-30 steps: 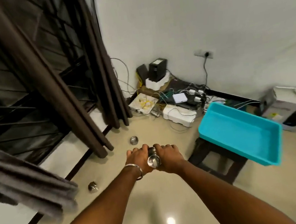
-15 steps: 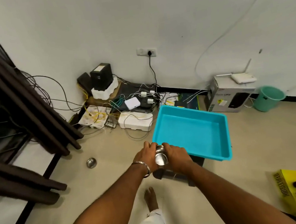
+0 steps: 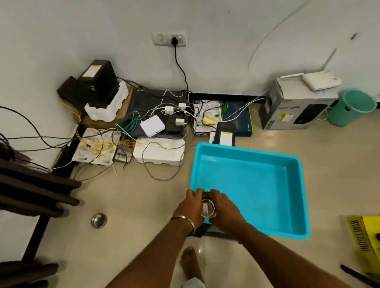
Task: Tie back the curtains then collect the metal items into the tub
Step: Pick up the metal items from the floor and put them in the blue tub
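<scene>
while hands [image 3: 211, 210] clasp bowl [image 3: 207, 208], tub [image 3: 298, 192] edge below

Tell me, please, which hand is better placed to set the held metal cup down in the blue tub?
The right hand, probably. Both hands grip the metal cup at the near-left edge of the blue tub, but the right one already hangs over the tub's floor, while the left hand sits outside the rim.

Both hands [image 3: 208, 208] together, gripping.
</scene>
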A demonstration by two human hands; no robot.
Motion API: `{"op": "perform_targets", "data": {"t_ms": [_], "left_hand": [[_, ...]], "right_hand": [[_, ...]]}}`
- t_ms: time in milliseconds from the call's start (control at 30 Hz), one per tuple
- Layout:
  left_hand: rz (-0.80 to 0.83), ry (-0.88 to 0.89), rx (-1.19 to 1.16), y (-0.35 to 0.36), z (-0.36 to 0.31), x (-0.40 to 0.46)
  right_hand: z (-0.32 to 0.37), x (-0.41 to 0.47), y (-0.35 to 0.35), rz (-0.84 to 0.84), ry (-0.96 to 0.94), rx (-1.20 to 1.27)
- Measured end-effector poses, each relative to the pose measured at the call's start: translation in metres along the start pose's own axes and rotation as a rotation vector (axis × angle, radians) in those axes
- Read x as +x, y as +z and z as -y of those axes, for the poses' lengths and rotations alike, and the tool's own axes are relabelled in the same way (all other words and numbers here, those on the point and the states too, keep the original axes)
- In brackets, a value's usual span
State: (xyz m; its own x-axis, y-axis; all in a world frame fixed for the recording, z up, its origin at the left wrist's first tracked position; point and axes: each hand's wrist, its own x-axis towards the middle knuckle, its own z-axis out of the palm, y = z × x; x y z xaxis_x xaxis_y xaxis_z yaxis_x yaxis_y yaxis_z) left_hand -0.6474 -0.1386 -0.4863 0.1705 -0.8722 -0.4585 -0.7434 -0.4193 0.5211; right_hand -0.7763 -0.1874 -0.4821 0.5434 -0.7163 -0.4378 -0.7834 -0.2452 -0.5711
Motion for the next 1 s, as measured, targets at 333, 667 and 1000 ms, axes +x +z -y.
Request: {"op": "perform_targets", "data": {"t_ms": [333, 667, 1000], "left_hand": [[0.193, -0.122, 0.016, 0.038, 0.035, 0.072], [0.247, -0.139, 0.030, 0.067, 0.055, 0.095], [0.305, -0.167, 0.015, 0.074, 0.062, 0.102]], "right_hand": [[-0.056, 0.073, 0.038, 0.189, 0.103, 0.109], [-0.077, 0.099, 0.051, 0.372, 0.121, 0.103], [-0.078, 0.110, 0.060, 0.434, 0.129, 0.045]]}}
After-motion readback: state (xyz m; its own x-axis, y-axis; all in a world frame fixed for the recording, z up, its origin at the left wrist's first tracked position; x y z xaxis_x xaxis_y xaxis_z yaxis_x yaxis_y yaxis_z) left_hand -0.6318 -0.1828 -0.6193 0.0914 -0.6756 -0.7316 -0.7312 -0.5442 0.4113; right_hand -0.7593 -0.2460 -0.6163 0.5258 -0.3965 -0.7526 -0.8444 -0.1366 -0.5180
